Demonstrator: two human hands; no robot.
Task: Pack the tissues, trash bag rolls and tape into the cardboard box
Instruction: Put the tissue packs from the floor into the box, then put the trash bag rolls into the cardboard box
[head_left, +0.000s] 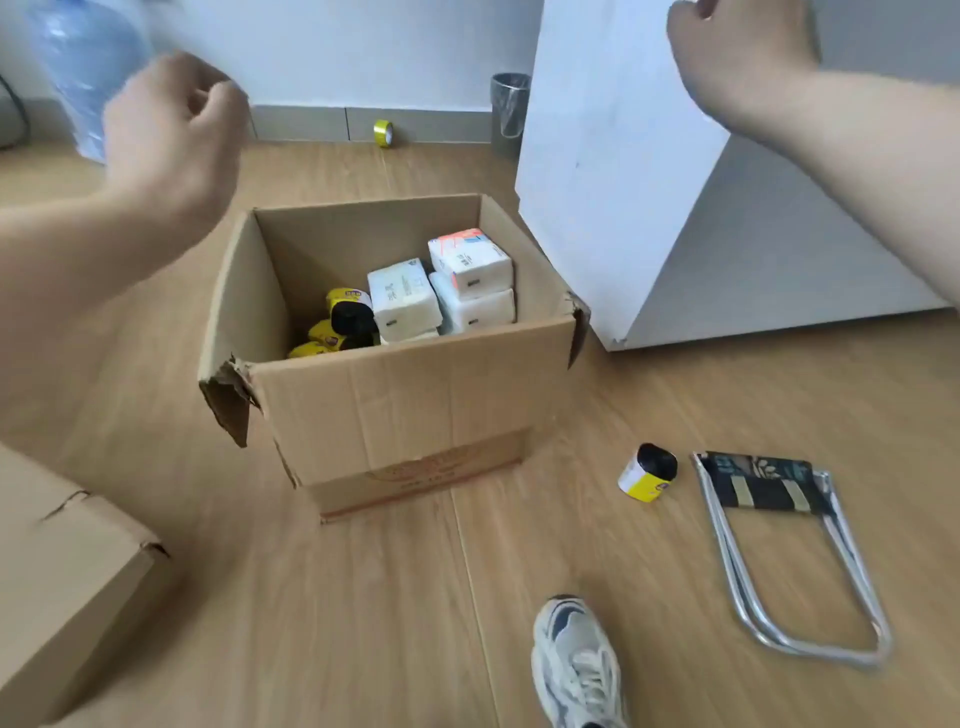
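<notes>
An open cardboard box (415, 395) stands on the wooden floor in the middle. Inside it, several white tissue packs (470, 260) are stacked at the right, and black trash bag rolls with yellow labels (350, 312) lie at the left. One more trash bag roll (649, 472) lies on the floor to the right of the box. A yellow tape roll (383, 132) stands far back by the wall. My left hand (174, 130) hovers above and left of the box, fingers curled, holding nothing. My right hand (737, 57) is raised at the top right, fingers curled, empty.
A white cabinet (613, 171) stands right behind the box. A folded metal stool (779, 545) lies on the floor at the right. Another cardboard box (57, 582) sits at the lower left. A blue water jug (83, 67) and a grey bin (509, 111) stand by the wall. My shoe (574, 660) is in front.
</notes>
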